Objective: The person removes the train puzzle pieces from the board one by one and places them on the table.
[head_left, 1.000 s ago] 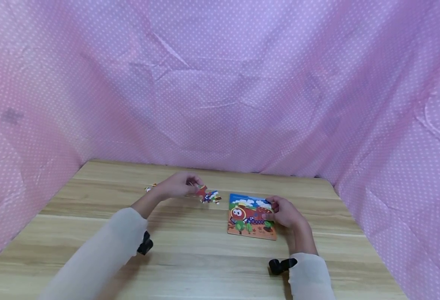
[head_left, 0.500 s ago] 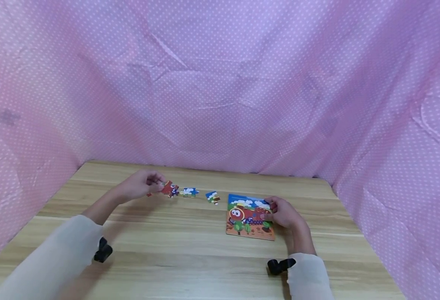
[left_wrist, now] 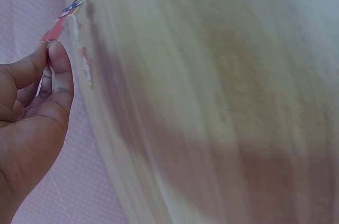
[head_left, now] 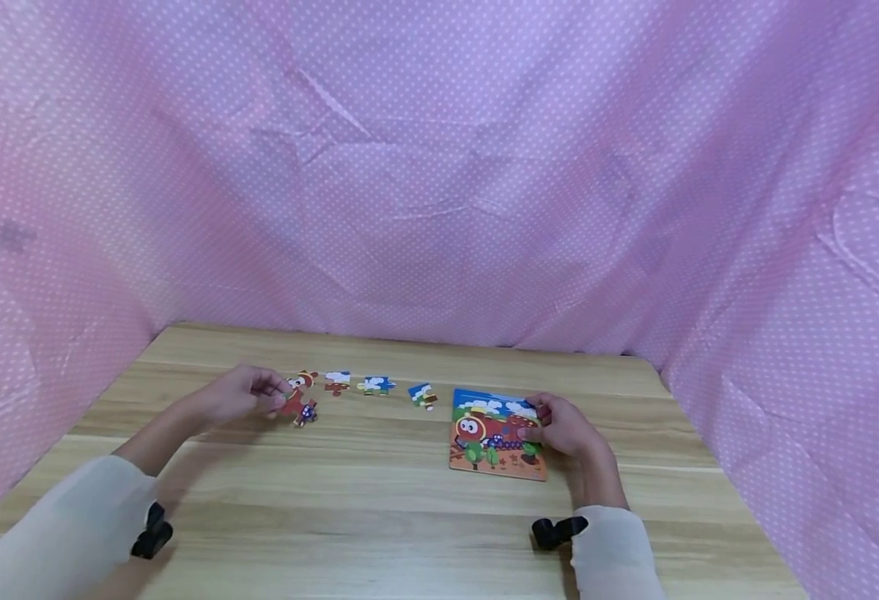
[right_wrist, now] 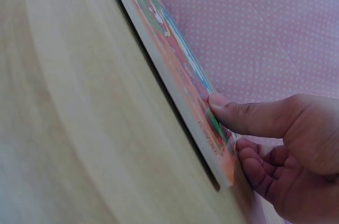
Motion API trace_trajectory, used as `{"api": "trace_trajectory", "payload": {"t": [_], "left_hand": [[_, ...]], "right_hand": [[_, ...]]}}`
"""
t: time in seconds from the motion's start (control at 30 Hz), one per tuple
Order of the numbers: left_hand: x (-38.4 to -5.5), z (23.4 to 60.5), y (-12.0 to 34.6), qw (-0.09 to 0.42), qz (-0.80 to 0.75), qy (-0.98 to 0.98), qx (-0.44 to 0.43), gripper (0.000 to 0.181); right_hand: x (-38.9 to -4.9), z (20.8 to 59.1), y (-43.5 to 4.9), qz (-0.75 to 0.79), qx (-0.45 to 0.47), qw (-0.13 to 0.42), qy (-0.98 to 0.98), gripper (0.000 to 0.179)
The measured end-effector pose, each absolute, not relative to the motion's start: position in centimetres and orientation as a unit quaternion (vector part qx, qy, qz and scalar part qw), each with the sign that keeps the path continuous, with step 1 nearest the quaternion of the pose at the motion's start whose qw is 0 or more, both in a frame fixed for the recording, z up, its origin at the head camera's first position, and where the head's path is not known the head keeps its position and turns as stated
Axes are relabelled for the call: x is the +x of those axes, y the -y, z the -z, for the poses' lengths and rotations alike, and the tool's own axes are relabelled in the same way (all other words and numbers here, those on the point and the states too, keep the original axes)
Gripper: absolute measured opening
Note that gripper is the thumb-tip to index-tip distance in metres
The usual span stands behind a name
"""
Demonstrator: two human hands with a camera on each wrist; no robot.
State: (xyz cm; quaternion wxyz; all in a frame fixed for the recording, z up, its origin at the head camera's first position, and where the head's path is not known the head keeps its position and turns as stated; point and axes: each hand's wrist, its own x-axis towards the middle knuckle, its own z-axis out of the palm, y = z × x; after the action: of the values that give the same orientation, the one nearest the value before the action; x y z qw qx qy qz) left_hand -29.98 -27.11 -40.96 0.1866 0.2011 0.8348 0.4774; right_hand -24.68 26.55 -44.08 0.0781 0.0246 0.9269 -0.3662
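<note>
My left hand (head_left: 240, 393) pinches a red jigsaw puzzle piece (head_left: 294, 406) with a blue-purple patch, thumb against fingertips. In the left wrist view this piece (left_wrist: 57, 27) slants up from the fingertips, above the wood. Just behind it lies a piece with cartoon eyes (head_left: 305, 379), partly overlapped. On the right, my right hand (head_left: 570, 427) grips the right side of a square puzzle board (head_left: 493, 457) printed with a red cartoon ant. In the right wrist view the thumb (right_wrist: 249, 115) presses on the picture while the other fingers curl at the board's edge.
Three more puzzle pieces lie in a row between the left hand and the board: a white-and-red one (head_left: 337, 382), a blue-and-white one (head_left: 377, 385) and a blue-and-brown one (head_left: 422, 396). Pink dotted cloth (head_left: 439, 208) surrounds the wooden table (head_left: 379, 500).
My left hand has carried the red piece leftward, away from the board, and pieces it had covered now show. My right hand keeps its grip on the board.
</note>
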Motion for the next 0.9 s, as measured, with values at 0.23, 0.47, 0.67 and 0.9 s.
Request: {"api": "trace_trajectory", "payload": {"t": [0.23, 0.47, 0.67, 0.9], "left_hand": [[-30.1, 41.9, 27.9, 0.185, -0.463, -0.843, 0.200, 0.017], [-30.5, 42.3, 28.3, 0.131, -0.387, -0.888, 0.212, 0.011], [-31.5, 41.2, 25.8, 0.101, -0.354, -0.905, 0.211, 0.012], [-32.5, 40.8, 18.9, 0.100, -0.358, -0.892, 0.258, 0.010]], "right_hand": [[-24.6, 43.9, -26.4, 0.364, 0.028, 0.078, -0.928, 0.055], [-24.7, 43.8, -26.2, 0.367, 0.026, 0.077, -0.927, 0.055], [-24.7, 43.7, -26.2, 0.367, 0.029, 0.079, -0.926, 0.053], [-24.6, 43.9, -26.3, 0.370, 0.033, 0.079, -0.925, 0.054]]}}
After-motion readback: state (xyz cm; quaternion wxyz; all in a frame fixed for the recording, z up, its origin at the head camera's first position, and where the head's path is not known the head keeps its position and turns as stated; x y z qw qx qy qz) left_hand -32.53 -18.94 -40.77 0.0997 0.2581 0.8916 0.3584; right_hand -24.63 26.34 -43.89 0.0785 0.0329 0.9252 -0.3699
